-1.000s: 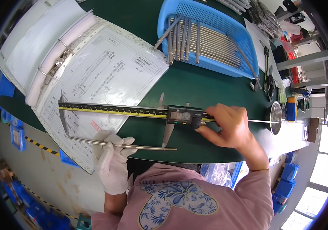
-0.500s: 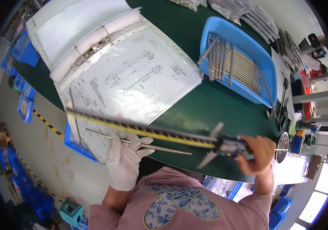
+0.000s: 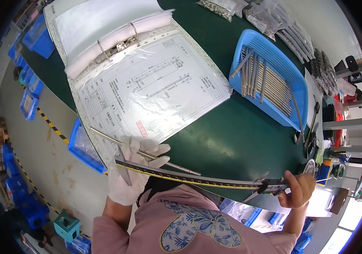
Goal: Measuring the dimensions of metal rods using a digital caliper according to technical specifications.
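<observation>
My left hand (image 3: pixel 126 183), in a white glove, closes around a thin metal rod (image 3: pixel 104 135) that slants down to the right across the fingers. In my bare right hand (image 3: pixel 298 189) is the slider end of a long digital caliper (image 3: pixel 198 178). Its scale beam runs leftward, just below the rod, and its end jaw (image 3: pixel 124 171) lies over the gloved palm. The slider sits far out along the beam, so the jaws stand wide apart. Beyond the hands, an open ring binder (image 3: pixel 121 101) shows a technical drawing in a clear sleeve.
A blue basket (image 3: pixel 270 111) of metal rods stands at the right of the green table (image 3: pixel 206 142). Bagged metal parts (image 3: pixel 265 21) lie at the back. Left of the table edge, a blue bin (image 3: pixel 79 148) holds clear plastic. A round metal dish (image 3: pixel 309 167) is near my right hand.
The caliper has swung down and right, its end jaw coming from over the binder to my left palm. Its slider has moved outward with my right hand. The rod stays in my left hand.
</observation>
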`<state>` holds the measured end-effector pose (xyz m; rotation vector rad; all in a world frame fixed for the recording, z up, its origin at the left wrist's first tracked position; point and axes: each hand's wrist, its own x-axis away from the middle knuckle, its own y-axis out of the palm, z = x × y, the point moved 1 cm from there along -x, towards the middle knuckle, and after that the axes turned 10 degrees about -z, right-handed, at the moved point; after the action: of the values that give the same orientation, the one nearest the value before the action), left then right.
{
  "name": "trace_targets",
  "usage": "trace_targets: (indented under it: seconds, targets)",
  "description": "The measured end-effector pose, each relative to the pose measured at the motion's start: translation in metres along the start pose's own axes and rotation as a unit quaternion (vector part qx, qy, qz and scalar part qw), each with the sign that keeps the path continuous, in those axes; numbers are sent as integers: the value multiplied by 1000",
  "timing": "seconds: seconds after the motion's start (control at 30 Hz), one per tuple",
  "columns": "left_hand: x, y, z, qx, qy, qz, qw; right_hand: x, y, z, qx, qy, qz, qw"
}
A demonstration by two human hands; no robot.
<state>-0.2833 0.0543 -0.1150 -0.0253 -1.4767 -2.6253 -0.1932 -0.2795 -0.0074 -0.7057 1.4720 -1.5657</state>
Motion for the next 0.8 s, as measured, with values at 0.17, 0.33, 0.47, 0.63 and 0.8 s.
trace_targets:
  seconds: [0.17, 0.33, 0.47, 0.63, 0.8]
  targets:
    - [2, 3, -4, -6, -24, 45, 999, -7, 0, 3, -17, -19, -55, 998]
    - [0, 9, -21, 62, -6, -7, 998, -22, -9, -1, 6, -20, -54, 998]
    - [-4, 8, -31, 101, -9, -14, 995, -48, -17, -5, 34, -49, -35, 998]
    - [-8, 18, -37, 114, -55, -3, 992, -71, -23, -11, 37, -62, -40, 997]
    - [-12, 19, -58, 178, -54, -43, 982, -89, -16, -19, 45, -85, -30, 995]
